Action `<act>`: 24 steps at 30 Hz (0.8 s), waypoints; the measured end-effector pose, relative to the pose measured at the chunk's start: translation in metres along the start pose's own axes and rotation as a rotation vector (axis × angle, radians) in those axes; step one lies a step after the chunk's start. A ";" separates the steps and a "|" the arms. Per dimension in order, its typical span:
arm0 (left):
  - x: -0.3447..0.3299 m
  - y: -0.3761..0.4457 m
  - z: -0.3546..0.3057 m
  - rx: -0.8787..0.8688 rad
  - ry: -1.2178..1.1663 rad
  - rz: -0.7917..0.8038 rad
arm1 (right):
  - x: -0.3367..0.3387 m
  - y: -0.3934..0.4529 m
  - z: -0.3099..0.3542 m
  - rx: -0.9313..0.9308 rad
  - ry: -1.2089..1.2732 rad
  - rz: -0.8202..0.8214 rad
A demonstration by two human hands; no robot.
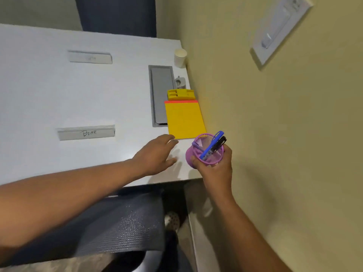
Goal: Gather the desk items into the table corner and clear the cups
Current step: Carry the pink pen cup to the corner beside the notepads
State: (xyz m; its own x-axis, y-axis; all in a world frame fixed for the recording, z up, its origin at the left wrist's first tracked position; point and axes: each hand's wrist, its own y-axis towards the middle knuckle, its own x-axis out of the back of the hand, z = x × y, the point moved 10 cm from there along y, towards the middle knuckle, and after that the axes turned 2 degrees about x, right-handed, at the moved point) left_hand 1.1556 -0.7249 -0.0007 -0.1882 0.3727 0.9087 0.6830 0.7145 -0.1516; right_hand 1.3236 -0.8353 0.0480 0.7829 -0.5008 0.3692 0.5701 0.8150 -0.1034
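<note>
While the right hand [214,165] grips a purple mesh pen cup [206,150] over the white counter [59,91] edge, the left hand [157,154] hovers flat, fingers relaxed, holding nothing.

A blue pen [213,144] and a black marker [220,143] stand tilted in the pen cup. Just beyond the pen cup lies a yellow notepad [184,119]; past it a yellow stapler [181,94], then a white paper cup [180,57] by the wall. Left of the pen cup sits a nameplate [86,132] reading "DEAR".
</note>
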 end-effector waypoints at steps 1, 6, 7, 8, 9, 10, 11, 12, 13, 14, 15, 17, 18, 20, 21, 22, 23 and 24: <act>-0.013 0.009 0.012 0.026 0.015 0.001 | -0.006 0.012 -0.012 -0.010 -0.018 -0.007; -0.077 0.042 0.062 0.109 0.048 0.073 | -0.029 0.063 -0.068 -0.044 -0.078 -0.079; -0.088 0.047 0.068 0.119 0.042 0.082 | -0.032 0.070 -0.077 -0.043 -0.087 -0.094; -0.096 0.052 0.074 0.124 0.032 0.078 | -0.036 0.077 -0.085 -0.039 -0.093 -0.100; -0.102 0.057 0.079 0.125 0.021 0.062 | -0.041 0.083 -0.093 -0.036 -0.098 -0.103; -0.104 0.062 0.083 0.118 0.008 0.031 | -0.045 0.089 -0.100 -0.035 -0.100 -0.105; -0.104 0.068 0.085 0.108 -0.005 -0.009 | -0.048 0.094 -0.108 -0.036 -0.097 -0.114; -0.101 0.074 0.086 0.094 -0.011 -0.054 | -0.051 0.098 -0.115 -0.040 -0.091 -0.128; -0.097 0.079 0.087 0.088 -0.013 -0.105 | -0.052 0.101 -0.121 -0.046 -0.085 -0.144; -0.092 0.085 0.088 0.095 -0.012 -0.153 | -0.054 0.103 -0.124 -0.048 -0.082 -0.158; -0.088 0.089 0.090 0.120 -0.012 -0.190 | -0.055 0.105 -0.126 -0.046 -0.086 -0.175; -0.082 0.096 0.095 0.190 -0.022 -0.231 | -0.056 0.107 -0.128 -0.029 -0.096 -0.212; -0.080 0.098 0.098 0.214 -0.031 -0.247 | -0.056 0.107 -0.129 -0.022 -0.089 -0.228; -0.083 0.103 0.103 0.238 -0.060 -0.262 | -0.059 0.107 -0.132 -0.014 -0.057 -0.251; -0.085 0.106 0.106 0.243 -0.074 -0.267 | -0.061 0.108 -0.135 -0.010 -0.039 -0.266; -0.087 0.108 0.109 0.245 -0.080 -0.277 | -0.062 0.108 -0.138 -0.008 -0.026 -0.279; -0.089 0.110 0.112 0.249 -0.078 -0.285 | -0.063 0.108 -0.141 -0.008 -0.019 -0.291; -0.091 0.111 0.114 0.249 -0.072 -0.296 | -0.064 0.109 -0.143 -0.010 -0.011 -0.297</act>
State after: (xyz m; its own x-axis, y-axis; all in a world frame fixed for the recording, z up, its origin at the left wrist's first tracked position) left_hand 1.1682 -0.6120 -0.1450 -0.4068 0.1634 0.8988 0.4012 0.9159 0.0151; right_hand 1.3715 -0.7563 -0.1188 0.5790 -0.7135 0.3946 0.7762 0.6305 0.0011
